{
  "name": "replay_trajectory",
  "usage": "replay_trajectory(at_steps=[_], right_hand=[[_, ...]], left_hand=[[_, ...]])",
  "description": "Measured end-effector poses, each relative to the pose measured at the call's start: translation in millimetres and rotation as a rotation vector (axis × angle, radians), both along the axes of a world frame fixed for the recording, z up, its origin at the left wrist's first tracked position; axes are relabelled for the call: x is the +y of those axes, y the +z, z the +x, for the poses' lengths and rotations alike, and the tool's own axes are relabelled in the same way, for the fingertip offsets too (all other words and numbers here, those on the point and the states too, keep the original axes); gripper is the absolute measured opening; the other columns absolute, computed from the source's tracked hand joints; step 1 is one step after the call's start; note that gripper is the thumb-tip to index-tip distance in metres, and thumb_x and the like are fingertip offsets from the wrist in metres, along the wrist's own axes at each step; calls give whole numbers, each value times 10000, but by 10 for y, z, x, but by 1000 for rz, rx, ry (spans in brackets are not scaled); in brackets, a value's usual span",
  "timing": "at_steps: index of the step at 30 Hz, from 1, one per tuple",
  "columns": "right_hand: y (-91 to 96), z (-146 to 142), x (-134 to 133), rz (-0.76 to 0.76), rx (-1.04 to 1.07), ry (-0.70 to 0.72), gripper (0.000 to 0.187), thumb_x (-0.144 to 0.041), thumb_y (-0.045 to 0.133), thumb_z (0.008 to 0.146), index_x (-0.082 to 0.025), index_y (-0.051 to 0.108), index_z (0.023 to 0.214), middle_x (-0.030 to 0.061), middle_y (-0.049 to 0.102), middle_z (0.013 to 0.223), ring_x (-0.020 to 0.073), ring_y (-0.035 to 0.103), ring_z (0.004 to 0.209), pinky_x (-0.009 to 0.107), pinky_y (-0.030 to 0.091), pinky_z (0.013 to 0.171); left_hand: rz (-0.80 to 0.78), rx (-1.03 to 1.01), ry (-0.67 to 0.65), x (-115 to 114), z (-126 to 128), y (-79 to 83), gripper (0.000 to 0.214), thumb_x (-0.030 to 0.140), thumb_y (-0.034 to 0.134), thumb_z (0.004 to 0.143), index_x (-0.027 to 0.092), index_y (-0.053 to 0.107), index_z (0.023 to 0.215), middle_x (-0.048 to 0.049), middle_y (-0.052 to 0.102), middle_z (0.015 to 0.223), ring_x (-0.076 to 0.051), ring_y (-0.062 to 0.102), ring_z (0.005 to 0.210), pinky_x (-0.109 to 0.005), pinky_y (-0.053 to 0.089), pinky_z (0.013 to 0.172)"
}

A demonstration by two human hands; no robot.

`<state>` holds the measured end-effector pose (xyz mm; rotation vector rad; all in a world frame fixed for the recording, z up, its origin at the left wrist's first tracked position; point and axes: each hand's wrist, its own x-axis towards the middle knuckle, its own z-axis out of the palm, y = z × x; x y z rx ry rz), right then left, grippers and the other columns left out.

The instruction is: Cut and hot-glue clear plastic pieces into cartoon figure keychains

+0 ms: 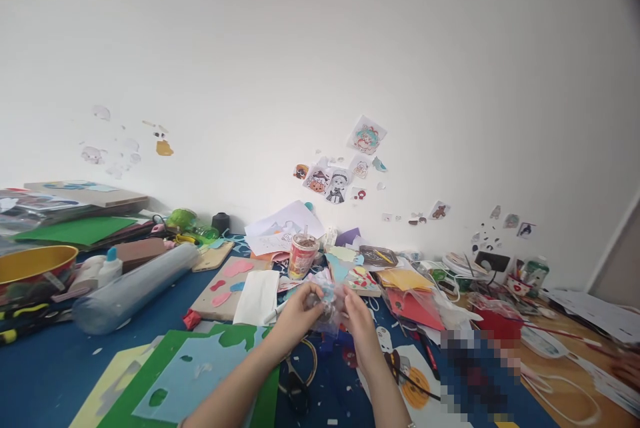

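Observation:
Between both hands, over the middle of the table, is a crinkled clear plastic bag [329, 327] with light blue and pink showing on it. My left hand [299, 313] pinches its left side, fingers bent inward. On the right edge of the bag, my right hand [356, 313] is closed around the plastic. What lies inside the bag is too small and blurred to tell. Just behind the hands stands a red and white drink cup [303, 256] with a straw. Below my left wrist lie scissors [296, 385] with dark handles.
Green foam sheets [267, 375] and a light blue cut sheet [185, 375] lie at the front left. Behind them are a clear plastic roll [135, 291], a glue bottle [111, 268] and a yellow-lined bowl [37, 258]. Red and orange papers [410, 308] and a cut-paper pumpkin [416, 388] are right.

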<state>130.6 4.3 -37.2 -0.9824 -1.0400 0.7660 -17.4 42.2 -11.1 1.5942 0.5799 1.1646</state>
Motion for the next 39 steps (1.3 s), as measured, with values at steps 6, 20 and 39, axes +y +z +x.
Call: replay_trajectory(at_steps=[6,20,39], right_hand=[[99,-46,-91,14,6,-92,422,-528,618,726,-157,716,901,124,715,926,292,652,873,376,529,712],[222,-53,-200,66,-176,-278,365,-513,583,732,-168,696,764,84,706,766,245,637,742,309,496,648],[133,-119,-178,59,-202,-211,303,-471,596,733,-173,645,755,29,630,669,176,565,616,258,451,557]], left_hand=[[110,58,-41,-94,50,2,188,221,535,720,201,349,701,62,366,671,-80,356,574,-210,315,534],[-71,-100,-122,-142,99,-24,508,431,592,734,242,237,1044,58,527,733,-79,458,530,-203,317,506],[18,-33,86,-161,39,36,363,534,538,748,182,460,706,64,393,563,-82,365,501,-207,266,474]])
